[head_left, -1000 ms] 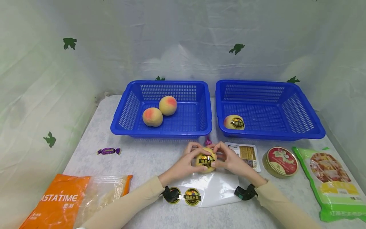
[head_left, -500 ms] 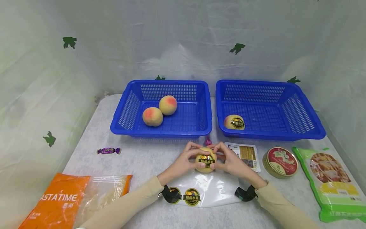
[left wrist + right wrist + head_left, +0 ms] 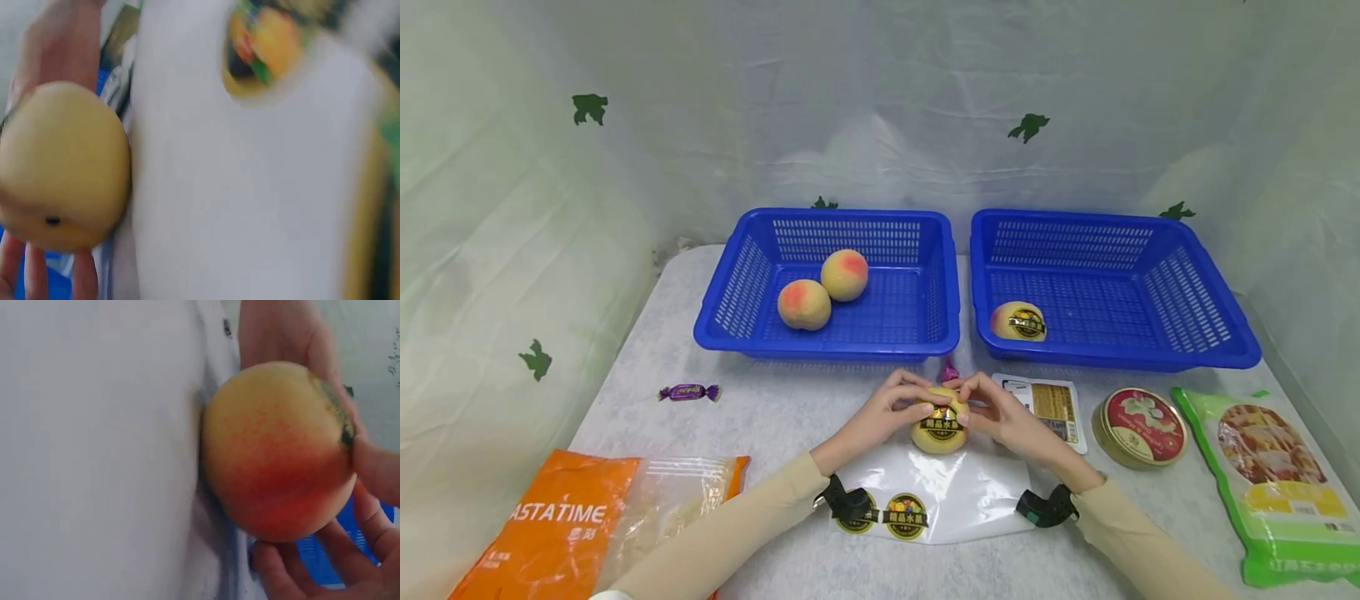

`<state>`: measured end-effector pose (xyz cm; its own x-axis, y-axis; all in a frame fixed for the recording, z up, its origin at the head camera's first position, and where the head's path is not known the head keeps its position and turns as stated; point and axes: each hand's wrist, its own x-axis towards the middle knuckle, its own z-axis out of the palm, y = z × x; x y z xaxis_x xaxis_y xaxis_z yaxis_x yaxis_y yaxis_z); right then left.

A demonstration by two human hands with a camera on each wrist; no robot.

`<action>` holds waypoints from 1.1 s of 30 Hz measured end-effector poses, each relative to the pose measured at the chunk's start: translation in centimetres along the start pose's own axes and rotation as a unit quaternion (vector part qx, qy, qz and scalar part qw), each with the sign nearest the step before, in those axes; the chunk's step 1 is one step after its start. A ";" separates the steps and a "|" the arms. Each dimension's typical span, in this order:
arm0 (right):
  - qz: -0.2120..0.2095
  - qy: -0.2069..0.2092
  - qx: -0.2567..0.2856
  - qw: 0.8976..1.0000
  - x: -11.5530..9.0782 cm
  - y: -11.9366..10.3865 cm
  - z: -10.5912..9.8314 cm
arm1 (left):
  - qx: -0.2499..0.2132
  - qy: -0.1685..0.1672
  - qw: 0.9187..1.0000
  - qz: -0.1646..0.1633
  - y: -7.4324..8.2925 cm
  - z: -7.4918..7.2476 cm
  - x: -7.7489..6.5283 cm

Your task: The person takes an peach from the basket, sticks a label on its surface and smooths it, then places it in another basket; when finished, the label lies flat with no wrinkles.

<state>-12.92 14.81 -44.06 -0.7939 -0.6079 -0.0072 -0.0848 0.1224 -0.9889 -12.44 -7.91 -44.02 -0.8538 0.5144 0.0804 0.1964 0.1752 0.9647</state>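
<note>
A yellow peach [image 3: 936,443] with a black and gold fruit label [image 3: 943,425] on its near side sits between both hands, over a white sticker sheet [image 3: 962,500]. My left hand [image 3: 883,417] holds its left side, fingers curved over the top and thumb by the label's upper left. From the other side my right hand [image 3: 1015,427] grips it, thumb at the label's right edge. In the right wrist view the peach [image 3: 275,456] shows a red blush, with fingers beneath it. Two round labels [image 3: 906,517] remain visible on the sheet, one partly covered by the left wrist camera.
The left blue basket [image 3: 827,346] holds two plain peaches [image 3: 844,275]; the right one [image 3: 1112,354] has one labelled peach [image 3: 1018,322]. Around lie a purple candy [image 3: 689,392], an orange bag [image 3: 553,525], a flat food packet [image 3: 1054,408], a round tin [image 3: 1142,427] and a green bag [image 3: 1273,492].
Both thumbs have shifted upward along the label, the left one from its lower left to its upper left. The peach stays in both hands, and the head view has shifted slightly.
</note>
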 end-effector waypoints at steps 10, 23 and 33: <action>-0.019 0.019 0.019 0.999 0.2 0.0 0.1 | -0.055 0.036 0.997 -0.052 0.9 0.5 1.1; 0.046 0.061 -0.029 0.997 0.9 -0.6 0.5 | -0.033 -0.035 0.999 -0.019 2.2 -0.5 0.2; 0.026 0.067 -0.035 0.997 0.9 -0.7 0.6 | -0.011 -0.013 1.000 0.005 2.6 -0.2 0.1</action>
<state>-13.25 13.71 -43.50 -0.8712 -0.4898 -0.0344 -0.0787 0.2085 -0.9749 -12.06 -7.56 -41.47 -0.8390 0.5376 0.0841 0.1942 0.1515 0.9692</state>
